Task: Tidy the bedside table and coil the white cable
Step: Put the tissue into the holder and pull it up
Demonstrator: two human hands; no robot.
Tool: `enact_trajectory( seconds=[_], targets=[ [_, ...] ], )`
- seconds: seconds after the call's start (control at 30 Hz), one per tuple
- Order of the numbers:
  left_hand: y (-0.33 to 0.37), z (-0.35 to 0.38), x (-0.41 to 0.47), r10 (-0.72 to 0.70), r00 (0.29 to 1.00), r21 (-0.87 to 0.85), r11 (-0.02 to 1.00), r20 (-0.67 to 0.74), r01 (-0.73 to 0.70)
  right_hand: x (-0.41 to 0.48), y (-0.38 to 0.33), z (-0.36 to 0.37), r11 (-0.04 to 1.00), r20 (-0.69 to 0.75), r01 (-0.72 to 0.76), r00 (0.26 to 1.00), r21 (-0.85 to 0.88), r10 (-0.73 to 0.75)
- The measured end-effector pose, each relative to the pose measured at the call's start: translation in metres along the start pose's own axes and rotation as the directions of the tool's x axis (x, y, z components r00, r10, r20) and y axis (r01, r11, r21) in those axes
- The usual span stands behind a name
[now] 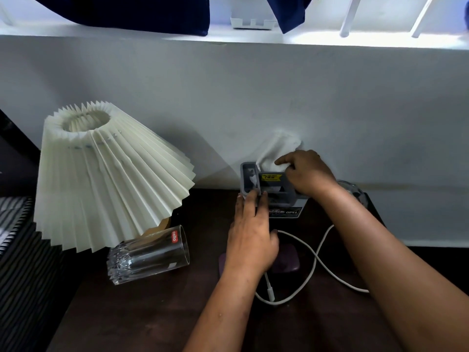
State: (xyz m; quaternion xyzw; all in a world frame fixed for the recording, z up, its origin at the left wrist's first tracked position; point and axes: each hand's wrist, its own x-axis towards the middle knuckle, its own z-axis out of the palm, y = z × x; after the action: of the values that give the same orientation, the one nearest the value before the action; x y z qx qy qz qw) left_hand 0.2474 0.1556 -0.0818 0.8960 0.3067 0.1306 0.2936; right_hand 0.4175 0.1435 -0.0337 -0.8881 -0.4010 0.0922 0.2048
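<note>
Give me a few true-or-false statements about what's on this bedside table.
1. The drinking glass lies on its side. True.
2. The white cable is neatly coiled. False: it sprawls loose across the table.
3. The right hand touches a white tissue at the grey holder. True.
4. The left hand holds the glass. False: it rests against the grey holder.
5. The lamp shade is dark blue. False: it is cream and pleated.

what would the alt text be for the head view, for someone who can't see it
A person's right hand pushes a white tissue into a grey organiser while the left hand steadies it on a dark bedside table. A white cable lies loose beside a tipped glass and a pleated lamp.
</note>
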Motion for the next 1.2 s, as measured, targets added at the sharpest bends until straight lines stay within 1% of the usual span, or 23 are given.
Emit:
enact_trajectory(
  seconds=[0.03,0.1,0.17,0.2,0.3,0.43,0.53,0.6,0.7,0.93,1.03,1.1,1.2],
  targets=[
    [0.000,0.000,0.000,0.000,1.000,-0.004,1.000,-0.001,0.000,-0.001,-0.001,-0.003,0.999,-0.020,-0.009,1.000,-0.041,0.009],
    [0.000,-0.001,0.000,0.000,1.000,-0.006,1.000,-0.002,0.000,-0.004,-0.002,-0.008,0.993,-0.111,-0.029,0.994,-0.117,0.016],
    [0.000,-0.001,0.000,-0.001,1.000,-0.007,1.000,-0.002,0.001,-0.009,-0.005,-0.012,0.984,-0.183,-0.025,0.983,-0.176,-0.008],
    [0.000,-0.001,0.000,-0.002,1.000,-0.007,1.000,0.001,0.002,-0.011,-0.008,-0.011,0.978,-0.178,-0.012,0.984,-0.206,-0.026],
    [0.000,-0.002,0.000,-0.003,1.000,-0.004,1.000,0.007,0.003,-0.013,-0.015,-0.004,0.954,-0.092,0.043,0.993,-0.296,-0.073],
    [0.000,-0.002,-0.001,-0.005,1.000,0.004,1.000,0.012,0.005,-0.014,-0.013,-0.001,0.937,-0.057,0.043,0.996,-0.347,-0.067],
    [0.000,-0.002,-0.001,-0.006,1.000,0.007,1.000,0.017,0.005,-0.010,-0.007,0.000,0.969,-0.012,0.004,1.000,-0.246,-0.007],
    [0.000,-0.002,0.000,-0.003,1.000,0.007,1.000,0.017,0.003,-0.008,-0.004,0.003,0.984,0.014,0.003,1.000,-0.180,-0.001],
    [0.000,-0.002,0.000,0.001,1.000,0.013,1.000,0.013,-0.001,-0.007,-0.002,0.006,0.991,0.023,0.006,1.000,-0.132,-0.003],
    [-0.001,-0.001,-0.001,0.002,1.000,0.049,0.999,0.022,-0.003,-0.013,0.002,0.007,0.999,-0.022,-0.016,1.000,-0.029,0.015],
    [-0.001,0.000,-0.001,0.005,1.000,0.059,0.998,0.028,-0.006,-0.017,0.005,0.011,0.999,-0.017,-0.033,0.999,-0.021,0.033],
    [-0.001,0.000,-0.001,0.007,0.999,0.055,0.998,0.032,-0.009,-0.022,0.007,0.013,0.999,-0.021,-0.030,0.999,0.015,0.030],
    [-0.002,-0.001,-0.001,0.006,0.999,0.054,0.998,0.049,-0.009,-0.032,0.010,0.012,0.995,-0.094,-0.011,0.995,0.100,0.020]
  ],
)
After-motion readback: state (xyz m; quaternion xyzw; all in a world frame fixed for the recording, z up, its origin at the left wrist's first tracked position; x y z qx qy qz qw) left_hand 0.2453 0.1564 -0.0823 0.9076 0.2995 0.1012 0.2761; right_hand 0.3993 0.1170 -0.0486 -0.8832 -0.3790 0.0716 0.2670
